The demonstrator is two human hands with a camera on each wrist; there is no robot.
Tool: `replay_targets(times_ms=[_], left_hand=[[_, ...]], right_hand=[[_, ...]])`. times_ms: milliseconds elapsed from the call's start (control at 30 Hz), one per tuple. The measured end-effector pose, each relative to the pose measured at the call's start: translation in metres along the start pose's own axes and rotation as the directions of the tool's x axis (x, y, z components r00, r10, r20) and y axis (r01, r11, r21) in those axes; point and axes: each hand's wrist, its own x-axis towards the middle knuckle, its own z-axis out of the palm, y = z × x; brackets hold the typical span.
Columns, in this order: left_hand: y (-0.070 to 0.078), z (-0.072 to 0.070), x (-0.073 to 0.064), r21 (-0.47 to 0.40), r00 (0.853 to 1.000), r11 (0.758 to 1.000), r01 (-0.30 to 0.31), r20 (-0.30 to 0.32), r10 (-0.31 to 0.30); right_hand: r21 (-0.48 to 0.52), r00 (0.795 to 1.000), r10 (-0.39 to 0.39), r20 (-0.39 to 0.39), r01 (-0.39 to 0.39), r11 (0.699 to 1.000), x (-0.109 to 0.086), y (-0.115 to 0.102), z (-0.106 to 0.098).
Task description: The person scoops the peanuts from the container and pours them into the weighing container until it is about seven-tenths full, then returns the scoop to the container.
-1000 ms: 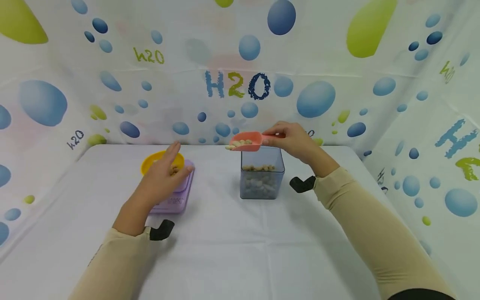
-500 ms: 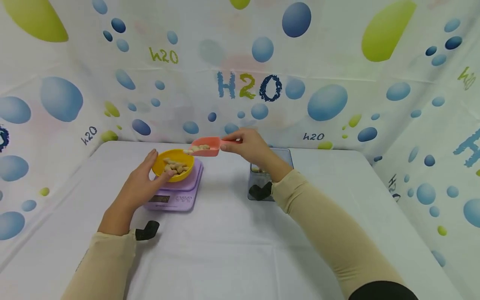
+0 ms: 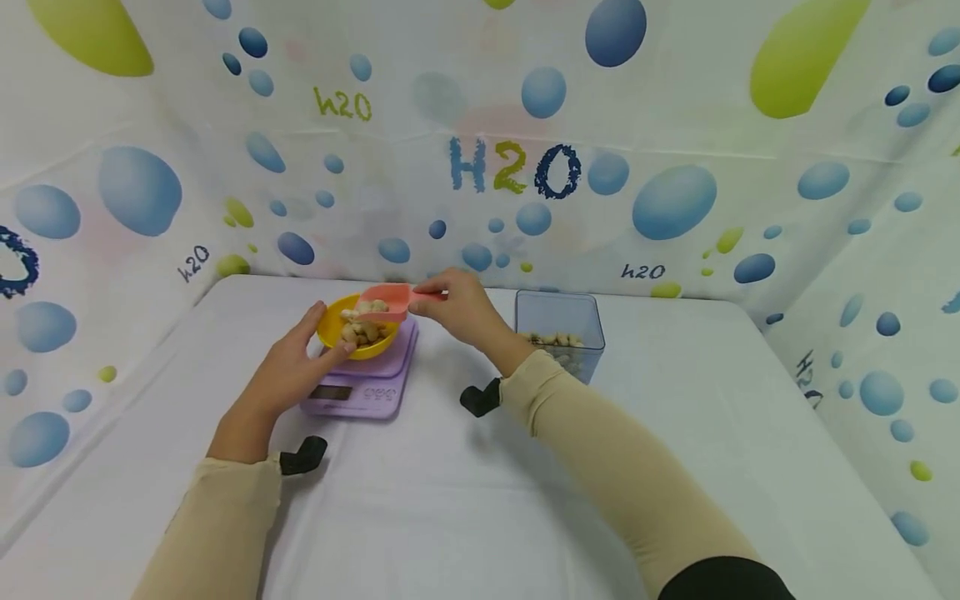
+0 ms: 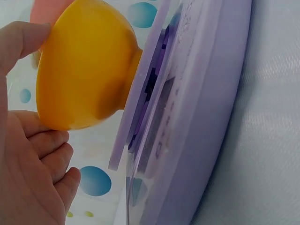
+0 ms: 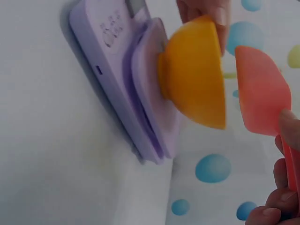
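A yellow bowl (image 3: 377,349) holding peanuts in their shells (image 3: 363,333) stands on a purple kitchen scale (image 3: 375,402). My left hand (image 3: 287,367) steadies the bowl between thumb and fingers. The left wrist view shows the thumb at the rim and the index finger against the bowl's side (image 4: 84,70). With my right hand (image 3: 467,312) I grip the handle of a coral-pink scoop (image 3: 396,298), tilted over the bowl with peanuts at its lip. In the right wrist view, the scoop's underside (image 5: 262,91) faces the camera, apart from the bowl's rim.
Right of the scale stands a clear grey square container (image 3: 596,321), partly filled with peanuts and partly covered by my right forearm. A white cloth (image 3: 420,517) covers the table. Behind it hangs a curtain (image 3: 495,108) printed with blue and green drops.
My right hand has carried the loaded scoop leftward from above the container to the bowl and tipped it. My left hand has settled against the bowl's side.
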Motion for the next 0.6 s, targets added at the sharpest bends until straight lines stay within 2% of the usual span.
replay_targets(times_ms=[167, 333, 467, 600], left_hand=[[0.000, 0.001, 0.000, -0.013, 1.000, 1.000, -0.001, -0.004, 0.000], [0.002, 0.001, 0.000, -0.014, 1.000, 1.000, -0.001, -0.005, 0.001], [0.003, 0.000, -0.001, -0.011, 1.000, 1.000, -0.002, -0.008, 0.002], [0.003, -0.001, -0.001, -0.011, 1.000, 1.000, 0.001, -0.007, -0.001]], right_hand=[[-0.119, 0.998, -0.059, -0.034, 0.055, 0.991, 0.000, -0.002, 0.016], [-0.252, 0.984, -0.166, -0.064, 0.145, 0.957, -0.002, -0.009, 0.027], [-0.376, 0.963, -0.263, -0.061, 0.222, 0.900, -0.006, -0.015, 0.030], [-0.511, 0.930, -0.365, -0.034, 0.297, 0.806, -0.009, -0.019, 0.029]])
